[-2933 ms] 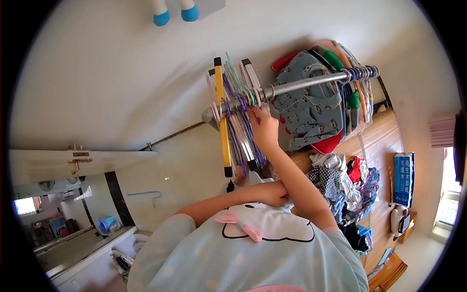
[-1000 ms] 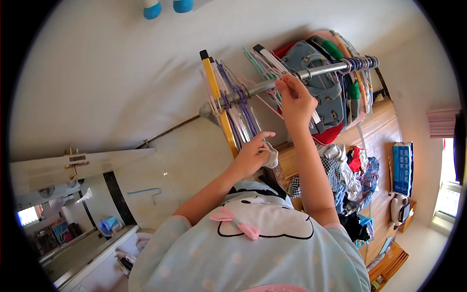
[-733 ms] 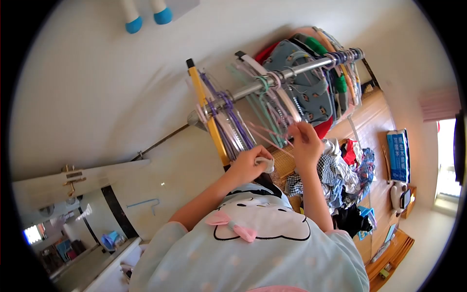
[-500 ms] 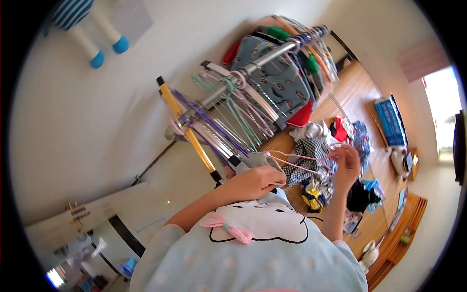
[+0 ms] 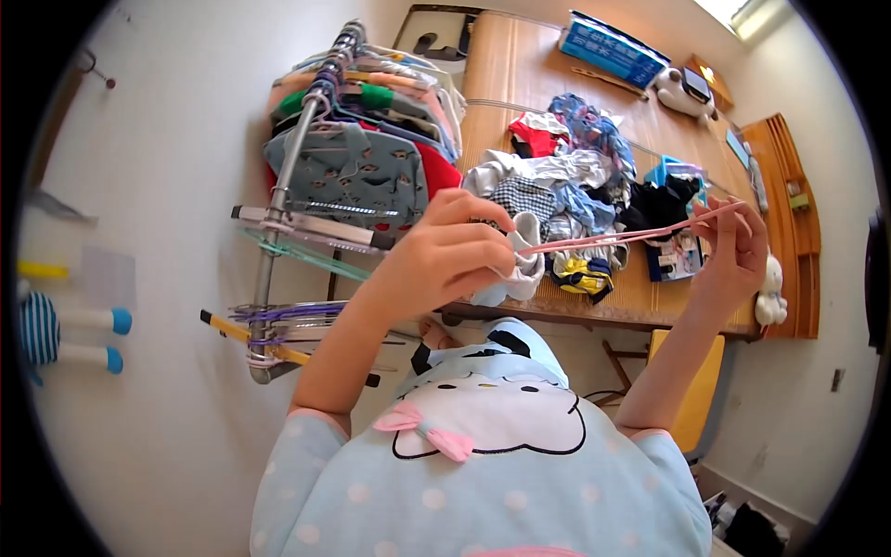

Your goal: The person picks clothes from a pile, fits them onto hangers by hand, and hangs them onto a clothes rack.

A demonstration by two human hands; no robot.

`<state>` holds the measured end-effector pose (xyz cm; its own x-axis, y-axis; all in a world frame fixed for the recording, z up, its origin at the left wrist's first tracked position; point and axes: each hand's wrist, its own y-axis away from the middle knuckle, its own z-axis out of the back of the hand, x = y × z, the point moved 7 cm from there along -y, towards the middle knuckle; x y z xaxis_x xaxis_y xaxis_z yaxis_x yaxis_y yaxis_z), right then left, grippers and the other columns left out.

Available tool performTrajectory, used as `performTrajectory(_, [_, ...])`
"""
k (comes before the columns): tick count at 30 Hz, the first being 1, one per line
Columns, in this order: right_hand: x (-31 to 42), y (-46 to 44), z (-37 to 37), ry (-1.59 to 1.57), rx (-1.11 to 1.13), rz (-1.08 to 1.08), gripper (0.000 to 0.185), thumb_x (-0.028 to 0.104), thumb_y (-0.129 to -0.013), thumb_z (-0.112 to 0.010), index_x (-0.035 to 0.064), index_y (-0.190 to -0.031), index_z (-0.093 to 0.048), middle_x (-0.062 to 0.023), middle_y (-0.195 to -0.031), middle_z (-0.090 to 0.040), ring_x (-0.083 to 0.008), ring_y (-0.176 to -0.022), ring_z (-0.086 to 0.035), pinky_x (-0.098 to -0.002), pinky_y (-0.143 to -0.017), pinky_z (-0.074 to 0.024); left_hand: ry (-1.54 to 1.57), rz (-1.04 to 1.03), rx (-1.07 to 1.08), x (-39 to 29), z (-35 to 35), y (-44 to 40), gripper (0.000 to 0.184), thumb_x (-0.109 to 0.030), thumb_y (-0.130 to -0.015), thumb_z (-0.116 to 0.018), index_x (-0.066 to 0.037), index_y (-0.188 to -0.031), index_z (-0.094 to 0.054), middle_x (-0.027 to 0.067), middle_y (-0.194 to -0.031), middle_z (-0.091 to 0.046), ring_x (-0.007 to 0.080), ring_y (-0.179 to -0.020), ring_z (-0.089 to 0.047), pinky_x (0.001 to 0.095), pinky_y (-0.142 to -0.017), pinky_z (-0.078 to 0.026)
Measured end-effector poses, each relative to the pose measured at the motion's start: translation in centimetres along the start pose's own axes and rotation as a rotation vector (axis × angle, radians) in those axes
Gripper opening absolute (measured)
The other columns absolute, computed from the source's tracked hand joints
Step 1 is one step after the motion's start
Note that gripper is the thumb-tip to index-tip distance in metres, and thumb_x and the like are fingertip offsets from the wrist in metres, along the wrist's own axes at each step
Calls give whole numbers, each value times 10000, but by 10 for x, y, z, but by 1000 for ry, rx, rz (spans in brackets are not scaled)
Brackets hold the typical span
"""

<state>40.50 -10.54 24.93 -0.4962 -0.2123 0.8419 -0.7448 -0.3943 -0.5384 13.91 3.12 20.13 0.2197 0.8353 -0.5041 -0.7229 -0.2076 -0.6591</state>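
Observation:
In the head view, my left hand (image 5: 453,249) is closed on a small light-grey garment (image 5: 529,260), bunched under its fingertips; its exact kind I cannot tell. My right hand (image 5: 738,249) pinches the right end of a thin pink clothes hanger (image 5: 631,238). The hanger stretches nearly level between both hands, and its left end meets the garment's edge. Behind them a pile of clothes (image 5: 580,172) lies on the wooden table, with a black-and-white checked piece (image 5: 522,199) near my left hand.
On my left stands a metal rail (image 5: 295,172) bearing hung clothes (image 5: 357,167) and several bare hangers (image 5: 292,314). The table (image 5: 506,65) also holds a blue box (image 5: 613,51) and a white plush toy (image 5: 682,96). A yellow chair (image 5: 696,390) stands at its near edge.
The view has swung right and levelled toward the table. Both hands are raised higher, still holding the garment and the pink hanger, which now appears edge-on and flatter.

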Motion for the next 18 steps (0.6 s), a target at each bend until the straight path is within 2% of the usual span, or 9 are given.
performTrajectory(2, [8,-5,11,28,-24,42,162,65,-897,-634,-38,-1018,-602,-162,-893,-689,-217,-766,-698,-228,-606,-558,-47,27,86,7,-12,-12,165,-159,-720,-731,-125,-848,-633,-20,-858,-595,208,-950,-569,407,-918,-352])
performTrajectory(3, [11,-9,16,50,-29,87,150,55,-892,-638,-36,-1006,-607,-153,-891,-690,-211,-765,-698,-229,-610,-559,-46,20,92,8,-16,-19,165,-159,-720,-731,-125,-848,-633,-20,-858,-595,208,-950,-569,407,-918,-352])
performTrajectory(5, [14,-16,22,58,-47,122,143,34,-882,-643,-37,-1003,-614,-136,-876,-689,-200,-750,-694,-231,-620,-560,-283,-108,165,2,-28,-35,173,-187,-726,-719,-154,-871,-631,-9,-766,-536,201,-909,-550,379,-910,-350])
performTrajectory(7, [21,-24,18,65,17,171,139,16,-882,-634,-38,-1010,-619,-130,-865,-687,-185,-750,-690,-234,-627,-561,-284,-119,166,4,-32,-47,176,-222,-736,-709,-176,-887,-630,-10,-744,-520,190,-877,-535,363,-904,-343])
performTrajectory(9, [19,-38,20,58,63,201,138,9,-884,-628,-37,-1014,-619,-127,-865,-687,-175,-742,-686,-235,-625,-561,-267,-89,274,13,-38,-58,188,-239,-735,-718,-178,-889,-629,-18,-748,-518,178,-870,-533,357,-900,-344])
performTrajectory(11, [16,-49,18,49,112,235,137,2,-886,-622,-36,-1017,-619,-124,-865,-686,-166,-733,-681,-236,-624,-561,-237,-100,237,17,-41,-69,199,-291,-712,-732,-176,-842,-635,-30,-729,-509,166,-847,-529,352,-871,-361])
performTrajectory(13, [6,-54,3,0,262,140,134,-13,-887,-613,-33,-1019,-617,-120,-881,-685,-147,-711,-668,-237,-626,-560,-141,-169,116,12,-41,-82,254,-358,-653,-754,-167,-763,-627,-35,-700,-493,160,-825,-527,342,-835,-379])
performTrajectory(15, [0,-54,-14,-91,306,162,120,-12,-896,-602,-38,-1013,-614,-106,-866,-678,-134,-697,-660,-229,-611,-555,-153,-178,81,9,-48,-92,282,-378,-623,-761,-162,-742,-625,-36,-692,-488,162,-829,-528,340,-828,-383])
performTrajectory(18, [-13,-44,-39,-147,424,62,102,7,-908,-593,-37,-999,-609,-92,-830,-667,-125,-698,-661,-224,-586,-552,-211,-211,51,11,-57,-103,318,-396,-581,-776,-159,-729,-624,-34,-709,-491,167,-843,-527,339,-823,-388])
